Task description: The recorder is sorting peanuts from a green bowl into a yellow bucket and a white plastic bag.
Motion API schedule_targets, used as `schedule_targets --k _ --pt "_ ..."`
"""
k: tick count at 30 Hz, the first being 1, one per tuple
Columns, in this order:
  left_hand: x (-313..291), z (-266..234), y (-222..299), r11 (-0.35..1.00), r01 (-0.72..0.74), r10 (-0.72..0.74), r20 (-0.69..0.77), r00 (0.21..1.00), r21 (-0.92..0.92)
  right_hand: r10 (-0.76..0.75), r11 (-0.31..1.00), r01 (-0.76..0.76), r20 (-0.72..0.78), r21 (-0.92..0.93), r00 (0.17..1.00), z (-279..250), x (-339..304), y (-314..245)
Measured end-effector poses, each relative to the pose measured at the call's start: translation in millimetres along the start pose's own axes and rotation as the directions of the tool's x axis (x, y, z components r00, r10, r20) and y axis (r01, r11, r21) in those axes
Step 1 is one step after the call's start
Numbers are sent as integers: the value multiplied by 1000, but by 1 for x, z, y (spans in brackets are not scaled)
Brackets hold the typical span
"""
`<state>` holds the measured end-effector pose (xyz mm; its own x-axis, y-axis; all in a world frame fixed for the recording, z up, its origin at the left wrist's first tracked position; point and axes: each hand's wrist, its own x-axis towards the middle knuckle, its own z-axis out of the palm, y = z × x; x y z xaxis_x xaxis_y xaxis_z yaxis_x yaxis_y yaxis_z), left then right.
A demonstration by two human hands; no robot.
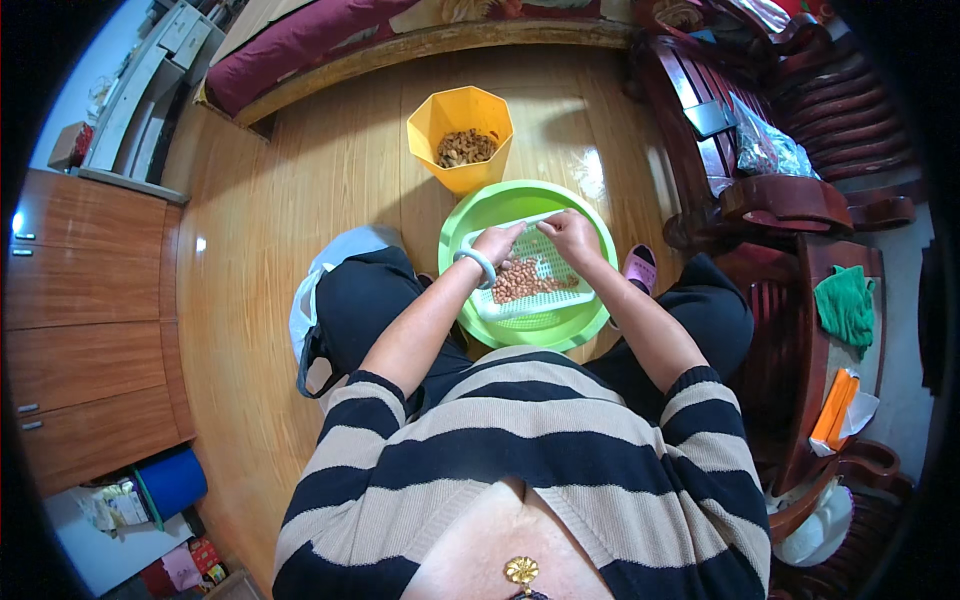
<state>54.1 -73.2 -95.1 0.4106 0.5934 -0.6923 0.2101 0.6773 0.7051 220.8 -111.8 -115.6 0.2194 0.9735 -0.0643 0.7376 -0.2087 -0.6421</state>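
Observation:
My left hand (497, 242), with a pale bangle at its wrist, has its fingers drawn together over the left part of a white slotted plastic basket (545, 304). Close to it, my right hand (572, 238) makes a pinch near the basket's far edge. Whatever the fingertips hold is too small to make out. Reddish-brown kernels that look like shelled peanuts (520, 282) lie in the basket, mostly on its near left side. The basket rests tilted in a round green basin (457, 215) between my legs.
Just beyond the basin stands a yellow bin (440, 115) with brown shells (466, 148) in it. A pale bag (345, 250) lies by my left leg. Dark wooden seating (800, 205) lines the right side, wooden cabinets (90, 280) the left. A bed edge (430, 45) crosses the far side.

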Motion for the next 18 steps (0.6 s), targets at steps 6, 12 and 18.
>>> schedule_targets --k 6,12,18 --pt "3 -8 13 925 247 -173 258 951 -290 70 717 -247 285 652 956 -2 7 -12" --pt "-6 -8 25 915 151 -58 248 967 -374 -90 713 -142 291 686 953 -14 19 -39" --pt "7 -22 25 892 -18 56 71 996 -452 -31 850 -80 201 520 979 -15 91 -90"
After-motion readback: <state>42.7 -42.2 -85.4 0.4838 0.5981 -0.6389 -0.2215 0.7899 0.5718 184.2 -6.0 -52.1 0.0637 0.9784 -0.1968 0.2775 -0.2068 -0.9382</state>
